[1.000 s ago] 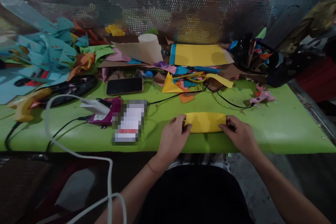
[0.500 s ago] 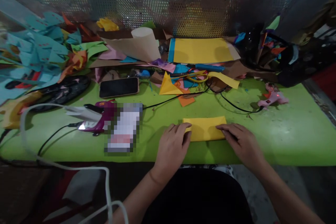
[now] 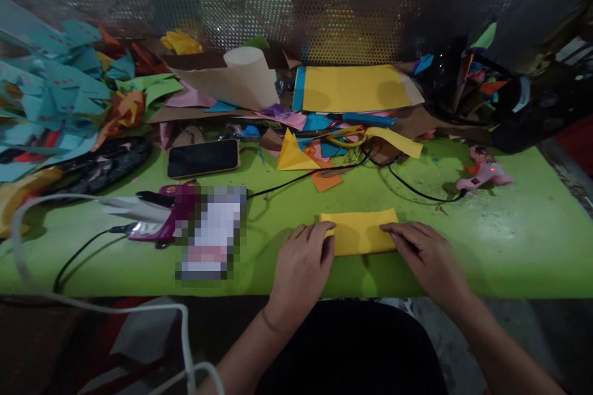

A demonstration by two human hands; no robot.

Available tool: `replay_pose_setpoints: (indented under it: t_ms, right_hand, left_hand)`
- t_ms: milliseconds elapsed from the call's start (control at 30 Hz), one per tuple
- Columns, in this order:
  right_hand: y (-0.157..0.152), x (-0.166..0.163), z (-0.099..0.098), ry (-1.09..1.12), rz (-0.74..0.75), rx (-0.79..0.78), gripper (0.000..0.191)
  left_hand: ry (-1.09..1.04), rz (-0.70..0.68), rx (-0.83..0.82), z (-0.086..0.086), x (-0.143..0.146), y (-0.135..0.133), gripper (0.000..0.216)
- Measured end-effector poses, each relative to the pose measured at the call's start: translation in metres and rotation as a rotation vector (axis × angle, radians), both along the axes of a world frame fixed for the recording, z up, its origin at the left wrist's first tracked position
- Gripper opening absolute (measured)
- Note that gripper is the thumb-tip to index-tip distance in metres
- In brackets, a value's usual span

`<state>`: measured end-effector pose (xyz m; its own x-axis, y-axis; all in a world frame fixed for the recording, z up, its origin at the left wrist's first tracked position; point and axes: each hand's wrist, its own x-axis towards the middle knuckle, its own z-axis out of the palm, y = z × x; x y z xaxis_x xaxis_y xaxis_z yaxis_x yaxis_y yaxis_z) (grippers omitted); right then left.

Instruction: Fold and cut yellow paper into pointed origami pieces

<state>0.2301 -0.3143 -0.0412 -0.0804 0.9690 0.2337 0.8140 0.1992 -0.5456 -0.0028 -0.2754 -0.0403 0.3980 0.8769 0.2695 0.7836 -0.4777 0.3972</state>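
A folded yellow paper (image 3: 359, 231) lies flat near the front edge of the green table (image 3: 500, 241). My left hand (image 3: 303, 265) rests on its left end with the fingers stretched flat. My right hand (image 3: 428, 253) presses on its right end, fingers also laid out flat. Neither hand grips anything; both only press the paper down.
A black phone (image 3: 202, 158) lies left of centre, a purple glue gun (image 3: 160, 219) with cable at the left, a pink glue gun (image 3: 484, 176) at the right. A yellow sheet (image 3: 354, 87), a paper cone (image 3: 245, 77) and piles of coloured scraps fill the back. A white cable (image 3: 97, 305) loops at the lower left.
Both hands slid inward over the yellow paper and flattened on it. The view has tilted slightly, so the paper sits lower in the picture.
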Motion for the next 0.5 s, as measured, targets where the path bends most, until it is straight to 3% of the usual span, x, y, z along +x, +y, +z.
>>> replay_pose_setpoints:
  t_ms: [333,500]
  right_hand:
    - [0.0009,-0.0033,-0.0034,-0.026,-0.009,0.023,0.022]
    - [-0.002,-0.0042,-0.0062,-0.07,-0.026,0.025,0.024]
  left_hand:
    - [0.119,0.024,0.006,0.0021,0.0026,-0.0009,0.015]
    - [0.193,0.013,0.145,0.0048,0.003,-0.0017,0.024]
